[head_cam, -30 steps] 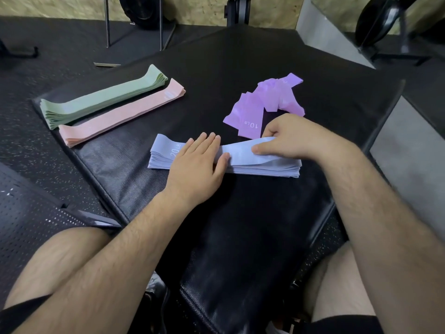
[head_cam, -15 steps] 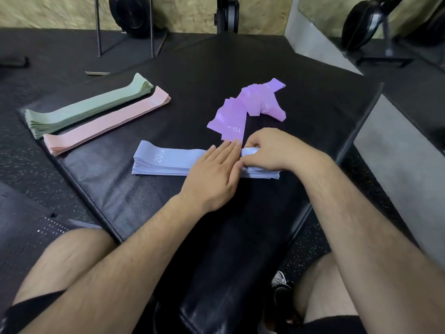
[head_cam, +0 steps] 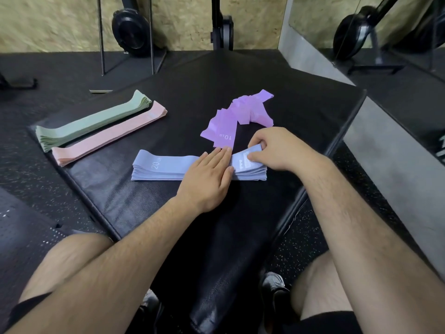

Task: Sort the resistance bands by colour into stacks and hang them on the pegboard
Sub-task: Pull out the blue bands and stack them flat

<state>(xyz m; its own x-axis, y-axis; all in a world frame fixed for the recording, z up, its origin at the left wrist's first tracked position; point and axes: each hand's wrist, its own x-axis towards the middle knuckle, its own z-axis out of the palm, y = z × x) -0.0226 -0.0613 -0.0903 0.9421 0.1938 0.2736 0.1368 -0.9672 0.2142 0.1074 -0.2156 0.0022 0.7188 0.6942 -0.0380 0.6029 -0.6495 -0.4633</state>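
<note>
A stack of blue bands (head_cam: 163,167) marked 20 LB lies across the black padded platform (head_cam: 301,100). My left hand (head_cam: 209,175) presses flat on the stack's middle with straight fingers. My right hand (head_cam: 277,148) pinches the right end of the top blue band and lifts it slightly. Just behind lies a loose heap of purple bands (head_cam: 237,119), one marked 10 LB. At the left, a green stack (head_cam: 91,121) and a pink stack (head_cam: 108,135) lie side by side. No pegboard is in view.
The platform's edges drop to a speckled rubber floor (head_cam: 48,194) on both sides. Weight plates (head_cam: 131,32) and a rack upright (head_cam: 216,20) stand by the chipboard wall. My knees and shoes (head_cam: 274,288) are below the near edge.
My left hand slid right along the blue stack toward my right hand. My right hand went from pressing the top band's end to pinching and lifting it.
</note>
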